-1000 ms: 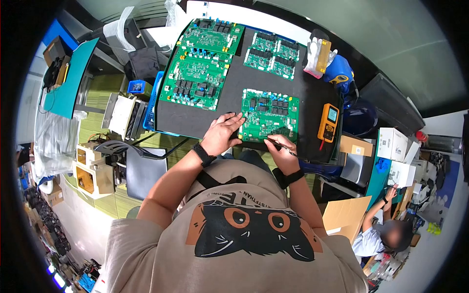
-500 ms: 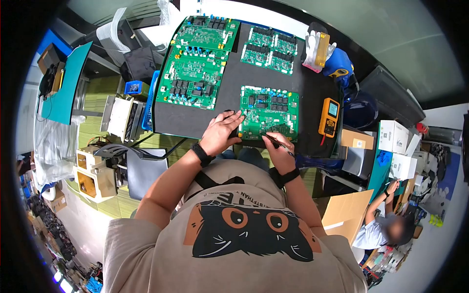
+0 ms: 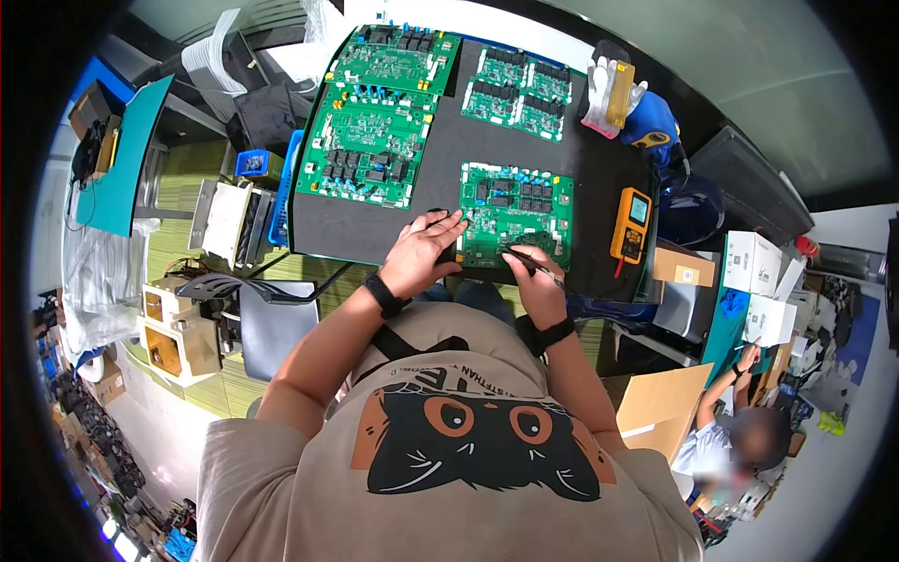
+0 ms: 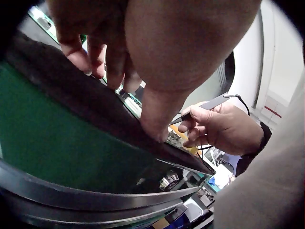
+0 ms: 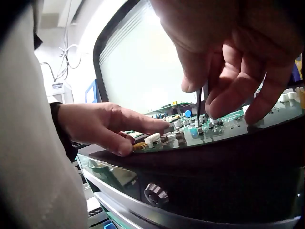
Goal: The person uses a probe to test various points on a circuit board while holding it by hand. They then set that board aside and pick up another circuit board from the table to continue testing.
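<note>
A green circuit board (image 3: pixel 501 223) lies on the dark mat near the front edge, its upper half crowded with black relays and blue parts. My left hand (image 3: pixel 420 253) rests at its left edge, fingers extended onto the board and thumb by the front corner. At the lower right edge, my right hand (image 3: pixel 538 281) pinches tweezers (image 4: pixel 214 103) between thumb and fingers. In the right wrist view the dark tweezer tips (image 5: pixel 199 107) point down among small components, right by a blue part (image 5: pixel 193 132). One of that hand's fingertips touches down near the board's edge.
Larger green boards (image 3: pixel 367 140) lie at the mat's left, and a panel of smaller boards (image 3: pixel 517 94) at the back. An orange multimeter (image 3: pixel 631 225) stands to the right, gloves (image 3: pixel 599 98) behind it. Another person (image 3: pixel 740 440) works at the far right.
My right hand has shifted slightly left and up along the board's lower edge with the tweezers. The left hand keeps its place; the whole head view has drifted slightly.
</note>
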`<state>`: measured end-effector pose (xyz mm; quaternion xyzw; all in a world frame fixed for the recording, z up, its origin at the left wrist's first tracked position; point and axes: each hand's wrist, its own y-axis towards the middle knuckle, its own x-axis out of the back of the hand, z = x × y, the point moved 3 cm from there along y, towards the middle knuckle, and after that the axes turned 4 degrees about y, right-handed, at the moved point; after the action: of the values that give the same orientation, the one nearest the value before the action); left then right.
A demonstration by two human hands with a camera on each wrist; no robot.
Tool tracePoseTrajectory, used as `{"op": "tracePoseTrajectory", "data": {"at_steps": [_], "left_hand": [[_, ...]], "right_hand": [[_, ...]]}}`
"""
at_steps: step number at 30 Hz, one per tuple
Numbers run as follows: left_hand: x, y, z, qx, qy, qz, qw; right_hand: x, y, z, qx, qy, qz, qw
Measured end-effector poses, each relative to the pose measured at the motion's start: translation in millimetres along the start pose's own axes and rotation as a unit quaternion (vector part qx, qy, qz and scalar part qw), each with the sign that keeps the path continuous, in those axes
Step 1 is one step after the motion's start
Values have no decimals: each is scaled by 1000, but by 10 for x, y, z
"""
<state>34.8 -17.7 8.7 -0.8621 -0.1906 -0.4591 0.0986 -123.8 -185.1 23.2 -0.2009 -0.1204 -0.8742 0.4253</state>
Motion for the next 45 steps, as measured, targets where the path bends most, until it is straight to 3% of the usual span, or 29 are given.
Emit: {"op": "tracePoseTrajectory", "data": {"at_steps": [5, 7, 11, 13, 17, 24, 28, 30, 45], "left_hand": [[5, -1, -4, 6, -7, 2, 1000], [6, -6, -21, 12, -3, 0, 1000], [5, 4, -38, 20, -4, -3, 1000], [-21, -3, -41, 24, 1, -11, 1000], [-39, -9, -74, 42, 1, -15, 999], [-38, -38, -135, 69, 1, -14, 998], [-77, -67, -142, 85, -8, -21, 996], [-88, -83, -134, 86, -21, -32, 996], [-65, -65, -152, 84, -41, -62, 994]], "right_hand": [[59, 72, -69, 29, 21, 17, 999], [115, 129, -152, -47, 34, 65, 996], [221, 207, -145, -70, 63, 86, 992], [248, 237, -186, -125, 96, 133, 978], [235, 299, -253, -90, 138, 194, 967], [139, 317, -243, -21, 158, 156, 975], [206, 380, -194, -20, 152, 178, 972], [232, 427, -188, 28, 132, 190, 972], [202, 597, -280, 30, 68, 245, 967]]}}
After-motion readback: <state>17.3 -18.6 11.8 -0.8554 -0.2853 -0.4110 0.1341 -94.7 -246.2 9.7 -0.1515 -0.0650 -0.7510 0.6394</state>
